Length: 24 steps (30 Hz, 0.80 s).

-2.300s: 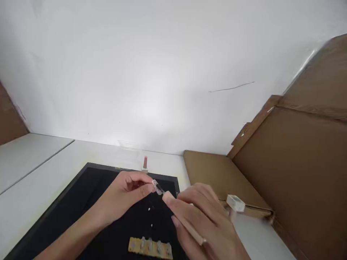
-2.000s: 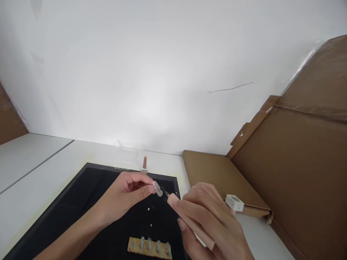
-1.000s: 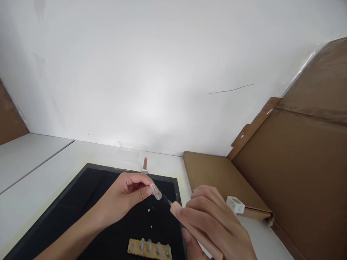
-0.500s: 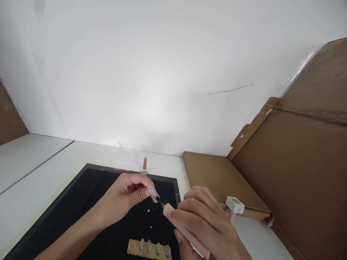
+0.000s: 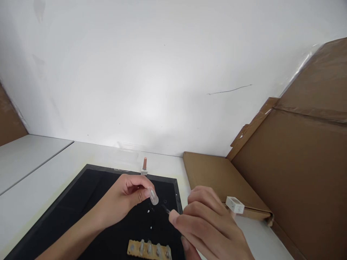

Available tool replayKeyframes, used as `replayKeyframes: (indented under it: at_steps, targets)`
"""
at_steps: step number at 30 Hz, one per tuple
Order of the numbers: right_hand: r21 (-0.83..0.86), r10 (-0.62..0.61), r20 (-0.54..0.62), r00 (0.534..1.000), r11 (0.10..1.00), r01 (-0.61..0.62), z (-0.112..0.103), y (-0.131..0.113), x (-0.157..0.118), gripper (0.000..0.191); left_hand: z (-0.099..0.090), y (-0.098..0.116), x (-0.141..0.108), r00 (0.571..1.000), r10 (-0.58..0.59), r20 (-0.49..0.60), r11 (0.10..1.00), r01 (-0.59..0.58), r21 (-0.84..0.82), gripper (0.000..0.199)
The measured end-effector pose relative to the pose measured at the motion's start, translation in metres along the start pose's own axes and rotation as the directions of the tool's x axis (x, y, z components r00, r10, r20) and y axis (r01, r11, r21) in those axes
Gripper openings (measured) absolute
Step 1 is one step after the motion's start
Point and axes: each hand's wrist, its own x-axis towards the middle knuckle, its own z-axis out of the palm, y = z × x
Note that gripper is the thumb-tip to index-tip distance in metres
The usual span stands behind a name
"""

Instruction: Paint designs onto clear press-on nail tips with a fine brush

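Between the thumb and forefinger of my left hand (image 5: pixel 121 200) is a clear false nail tip (image 5: pixel 153 196), its free end towards the right. My right hand (image 5: pixel 210 224) is closed around a nail polish brush (image 5: pixel 166 209). The dark bristles point up and left, a small gap away from the nail tip; the handle is mostly hidden by my fingers. Below both hands, a yellowish strip (image 5: pixel 130 251) with several clear nail tips standing on it lies on the black mat (image 5: pixel 108 238).
A small bottle with a pink cap (image 5: pixel 145 163) stands behind the mat. At the right, a white block-shaped piece (image 5: pixel 235 205) sits beside a flat cardboard box (image 5: pixel 208 169). A cardboard panel (image 5: pixel 298 162) rises on the right, a white wall (image 5: pixel 149 72) behind.
My right hand has drawn the brush away from the nail tip, slightly down and to the right. The left hand with the nail tip has hardly moved.
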Motion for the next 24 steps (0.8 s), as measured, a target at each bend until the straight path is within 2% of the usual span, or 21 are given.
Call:
replayKeyframes:
  at_steps: [3,7,12,15,18,21,24]
  targets:
    - [-0.006,-0.031,0.032,0.999,0.999,0.032,-0.0008,-0.0005,0.0021,0.037,0.0001,-0.0002,0.0004,1.000,-0.016,0.000,1.000,0.016,0.000,0.022]
    - [-0.010,-0.013,0.055,0.998,1.000,0.014,0.0010,-0.0011,0.0034,0.030,0.0011,0.0010,0.0010,1.000,-0.010,0.009,1.000,0.010,0.003,0.022]
    - [-0.008,-0.002,-0.022,1.000,1.000,0.002,-0.0005,-0.0014,0.0038,0.029,0.0015,0.0012,0.0007,1.000,-0.004,0.026,1.000,0.003,0.029,0.025]
    - [-0.002,-0.030,0.018,0.999,1.000,0.030,-0.0024,-0.0024,0.0058,0.035,0.0022,0.0009,0.0008,1.000,-0.004,0.007,0.999,0.003,0.046,0.025]
    - [-0.003,-0.011,0.068,0.998,1.000,0.011,-0.0029,-0.0038,0.0076,0.029,0.0034,0.0016,0.0011,1.000,0.003,0.017,0.998,-0.004,0.069,0.023]
    - [-0.010,0.011,0.051,0.999,1.000,-0.010,-0.0034,-0.0046,0.0078,0.024,0.0039,0.0023,0.0010,0.999,0.011,0.031,0.996,-0.014,0.085,0.023]
    - [-0.002,-0.003,0.022,1.000,1.000,0.003,-0.0051,-0.0048,0.0079,0.027,0.0040,0.0021,0.0006,1.000,0.005,0.025,0.995,-0.008,0.101,0.023]
